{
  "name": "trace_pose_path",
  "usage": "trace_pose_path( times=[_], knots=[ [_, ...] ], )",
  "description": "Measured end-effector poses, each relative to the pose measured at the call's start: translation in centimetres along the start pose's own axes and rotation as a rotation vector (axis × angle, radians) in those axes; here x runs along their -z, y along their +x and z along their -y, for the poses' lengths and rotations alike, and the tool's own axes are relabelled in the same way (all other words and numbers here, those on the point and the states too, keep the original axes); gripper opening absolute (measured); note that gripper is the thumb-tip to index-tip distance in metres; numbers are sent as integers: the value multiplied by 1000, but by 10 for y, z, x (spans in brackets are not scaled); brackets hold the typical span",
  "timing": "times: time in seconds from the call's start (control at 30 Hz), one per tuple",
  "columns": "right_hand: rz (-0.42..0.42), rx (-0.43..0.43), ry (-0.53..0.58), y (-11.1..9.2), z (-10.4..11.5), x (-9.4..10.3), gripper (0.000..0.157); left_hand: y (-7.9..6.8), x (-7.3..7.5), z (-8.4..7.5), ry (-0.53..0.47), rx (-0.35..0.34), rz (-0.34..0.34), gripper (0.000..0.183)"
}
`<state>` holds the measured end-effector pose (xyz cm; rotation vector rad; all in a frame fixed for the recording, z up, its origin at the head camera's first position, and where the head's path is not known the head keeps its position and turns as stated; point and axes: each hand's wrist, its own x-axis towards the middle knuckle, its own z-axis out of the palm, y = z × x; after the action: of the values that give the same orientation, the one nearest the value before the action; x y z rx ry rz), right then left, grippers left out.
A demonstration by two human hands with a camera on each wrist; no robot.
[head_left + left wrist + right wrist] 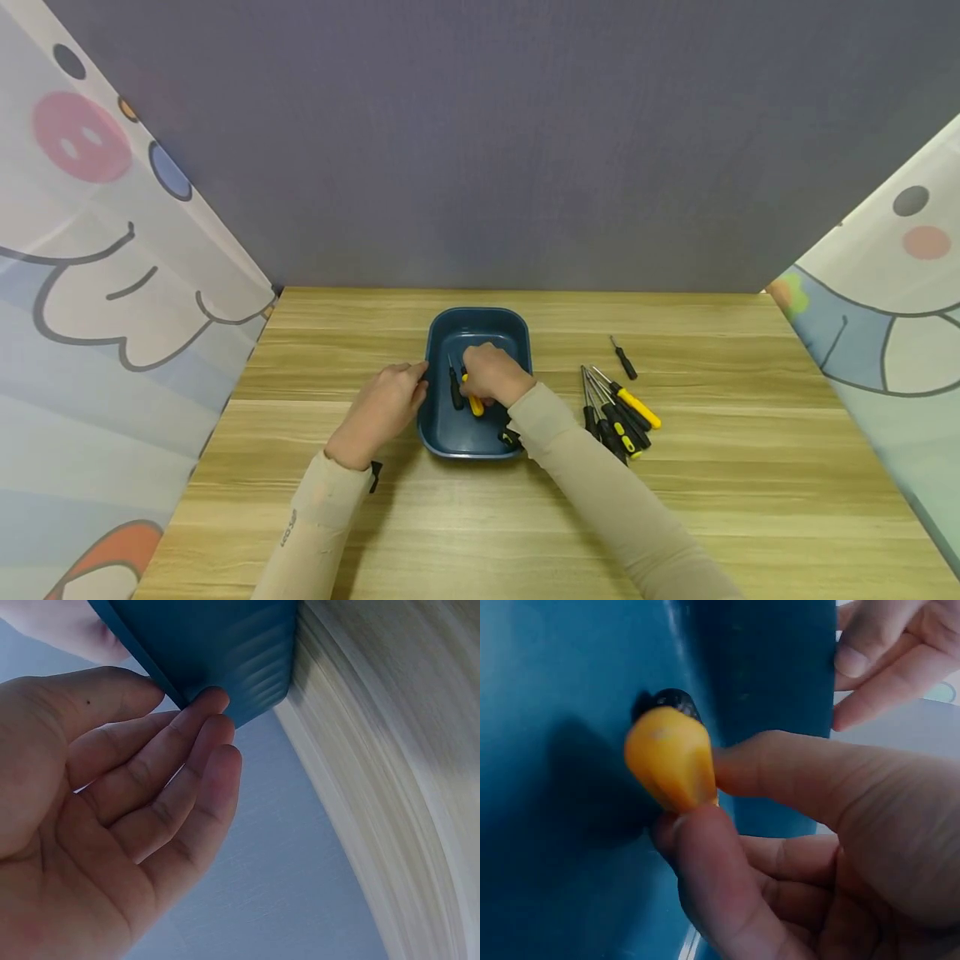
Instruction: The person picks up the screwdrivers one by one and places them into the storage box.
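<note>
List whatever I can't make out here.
Yellow handle: far end covered by the right hand's fingers, right wrist view.
Black handle: mostly behind the yellow one, right wrist view.
Blue tray: cut off by the top edge, left wrist view.
Left sleeve: lettering too small to read, head view.

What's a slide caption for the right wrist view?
Right hand pinches a yellow handle inside a blue tray; the left hand is at the rim.
</note>
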<state>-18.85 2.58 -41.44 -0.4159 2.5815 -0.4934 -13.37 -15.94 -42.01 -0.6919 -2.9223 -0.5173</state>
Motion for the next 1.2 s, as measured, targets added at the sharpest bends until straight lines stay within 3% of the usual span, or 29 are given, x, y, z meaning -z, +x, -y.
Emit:
trace_pose_path(
  times=[0.37,0.73,1.07,1.2],
  knots=[
    [-13,11,10,-5,2,6,28,0,0,-1,-7,-1,-3,32],
    [-157,130,-78,-39,5,28,36,0,1,-1,-2,6,6,32],
    [-155,139,-82,-64,-11,37,16,-1,1,0,5,2,-1,31],
    [-142,130,-87,-74,-22,38,14,0,1,-1,5,1,3,32]
  ],
)
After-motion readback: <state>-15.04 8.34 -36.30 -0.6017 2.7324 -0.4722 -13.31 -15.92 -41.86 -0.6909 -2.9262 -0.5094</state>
